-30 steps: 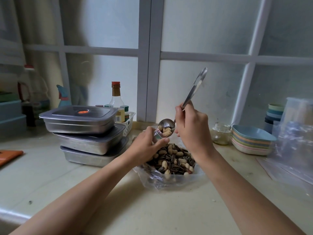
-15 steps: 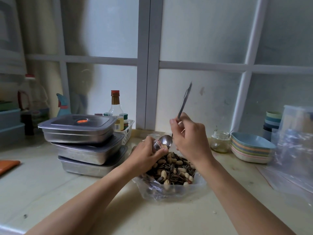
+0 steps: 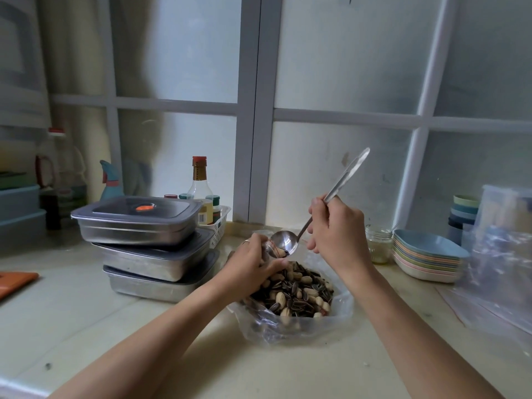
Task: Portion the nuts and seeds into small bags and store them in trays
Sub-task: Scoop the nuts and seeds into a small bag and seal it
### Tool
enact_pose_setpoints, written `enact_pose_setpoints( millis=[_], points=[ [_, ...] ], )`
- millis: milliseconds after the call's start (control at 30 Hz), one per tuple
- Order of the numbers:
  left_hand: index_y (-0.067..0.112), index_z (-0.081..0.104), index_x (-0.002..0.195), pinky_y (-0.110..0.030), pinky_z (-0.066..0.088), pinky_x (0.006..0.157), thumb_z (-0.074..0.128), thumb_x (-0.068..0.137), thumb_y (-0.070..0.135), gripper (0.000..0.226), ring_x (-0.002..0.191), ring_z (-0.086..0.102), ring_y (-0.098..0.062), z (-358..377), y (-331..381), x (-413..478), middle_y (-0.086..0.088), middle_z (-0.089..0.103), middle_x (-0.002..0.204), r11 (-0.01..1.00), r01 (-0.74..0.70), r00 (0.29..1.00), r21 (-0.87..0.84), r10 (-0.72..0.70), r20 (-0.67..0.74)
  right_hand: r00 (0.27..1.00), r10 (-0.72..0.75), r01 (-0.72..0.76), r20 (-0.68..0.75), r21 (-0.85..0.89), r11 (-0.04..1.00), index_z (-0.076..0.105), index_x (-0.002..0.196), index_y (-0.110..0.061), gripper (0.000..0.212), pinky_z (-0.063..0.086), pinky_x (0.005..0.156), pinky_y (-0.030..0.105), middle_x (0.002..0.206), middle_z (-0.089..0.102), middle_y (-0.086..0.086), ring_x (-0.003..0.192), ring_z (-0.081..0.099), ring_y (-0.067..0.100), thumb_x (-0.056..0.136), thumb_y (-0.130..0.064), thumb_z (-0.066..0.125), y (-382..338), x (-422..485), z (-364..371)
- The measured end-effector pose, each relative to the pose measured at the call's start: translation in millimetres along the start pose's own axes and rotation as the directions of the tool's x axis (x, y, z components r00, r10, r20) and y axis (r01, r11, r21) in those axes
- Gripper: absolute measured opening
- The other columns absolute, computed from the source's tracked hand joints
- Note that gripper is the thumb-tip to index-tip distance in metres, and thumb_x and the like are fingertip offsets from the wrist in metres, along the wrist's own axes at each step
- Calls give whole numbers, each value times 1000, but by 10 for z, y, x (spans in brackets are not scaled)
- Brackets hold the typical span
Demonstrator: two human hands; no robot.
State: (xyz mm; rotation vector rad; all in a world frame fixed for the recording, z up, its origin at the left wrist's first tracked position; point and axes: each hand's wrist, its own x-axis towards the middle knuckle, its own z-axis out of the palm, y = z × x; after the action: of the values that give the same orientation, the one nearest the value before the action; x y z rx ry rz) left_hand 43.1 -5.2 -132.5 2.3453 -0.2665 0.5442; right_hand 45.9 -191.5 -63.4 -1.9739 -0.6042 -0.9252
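Right hand (image 3: pixel 339 228) is wrapped around the handle of a long metal spoon (image 3: pixel 288 243), handle sticking up and to the right, bowl tipped down w/ just a nut or two at its lip. Left hand (image 3: pixel 253 260) is pinched shut on a small clear bag (image 3: pixel 272 250), holding its mouth right up against the spoon bowl; can't tell how much is in it bc fingers cover most of it. Directly below both hands sits the big open plastic bag (image 3: pixel 290 323) of mixed nuts and seeds (image 3: pixel 296 292) on the counter (image 3: pixel 100 326). Left of that, a stack of three steel trays (image 3: pixel 144 249) w/ grey lids. On the right, a small glass jar (image 3: pixel 379 246), then a stack of pastel bowls (image 3: pixel 426 260), and crumpled clear plastic (image 3: pixel 498 254) at the far edge.
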Motion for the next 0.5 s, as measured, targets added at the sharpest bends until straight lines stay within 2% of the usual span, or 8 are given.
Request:
enact_pose_setpoints(
  millis=[33, 100, 167, 267, 333, 400, 500],
  points=[
    [18, 41, 137, -11, 45, 66, 69, 89, 55, 67, 88, 58, -2, -4, 7, 2, 6, 61, 114, 1000, 12, 1000, -28, -12, -2, 1000, 16, -16, 6, 9, 1000, 59, 90, -4, 34, 55, 44, 41, 63, 64, 9, 41, 63, 6, 111, -24, 41, 9, 0, 4],
    [18, 38, 141, -9, 47, 66, 72, 87, 52, 72, 86, 60, 1, -6, 23, -3, 10, 61, 110, 997, 22, 1000, -79, -23, -12, 999, 30, -31, 21, 32, 999, 59, 90, -5, 33, 56, 47, 43, 64, 64, 9, 41, 63, 8, 111, -24, 42, 16, 4, 7],
    [16, 37, 143, -6, 46, 67, 74, 86, 49, 76, 85, 60, 3, -3, 36, -10, 9, 63, 110, 994, 12, 999, -111, -16, -37, 1000, -16, 15, 20, 48, 999, 60, 91, -6, 30, 56, 46, 36, 65, 64, 5, 42, 64, 8, 110, -23, 43, 5, 1, 6],
    [13, 37, 143, -5, 46, 70, 75, 88, 43, 73, 85, 61, 12, -18, 54, -10, 11, 66, 102, 987, -10, 995, -160, -6, -99, 981, -196, 196, -3, 51, 979, 63, 96, -7, 25, 54, 47, 26, 68, 62, -1, 50, 65, 7, 110, -20, 47, -44, -4, 11],
    [12, 35, 145, -10, 50, 74, 73, 89, 45, 75, 89, 63, 6, -42, 68, -5, 10, 66, 100, 982, -8, 990, -187, -18, -136, 943, -331, 332, -14, 45, 942, 64, 99, -5, 22, 53, 50, 27, 70, 62, -1, 53, 64, 11, 109, -18, 49, -83, -2, 28],
    [13, 35, 145, -22, 56, 85, 72, 89, 49, 76, 94, 66, -4, -57, 66, -5, 7, 68, 106, 975, -7, 988, -221, -27, -151, 902, -432, 432, -29, 30, 901, 65, 101, -3, 23, 53, 55, 28, 75, 63, 2, 55, 62, 11, 108, -19, 50, -111, 1, 55],
    [14, 39, 141, -35, 58, 88, 72, 90, 48, 69, 93, 66, -9, -58, 52, -4, 6, 68, 103, 969, -7, 987, -246, -32, -156, 878, -477, 478, -42, 24, 878, 65, 102, -2, 27, 56, 57, 31, 80, 64, 3, 57, 63, 12, 107, -23, 48, -115, -6, 79]
  ],
)
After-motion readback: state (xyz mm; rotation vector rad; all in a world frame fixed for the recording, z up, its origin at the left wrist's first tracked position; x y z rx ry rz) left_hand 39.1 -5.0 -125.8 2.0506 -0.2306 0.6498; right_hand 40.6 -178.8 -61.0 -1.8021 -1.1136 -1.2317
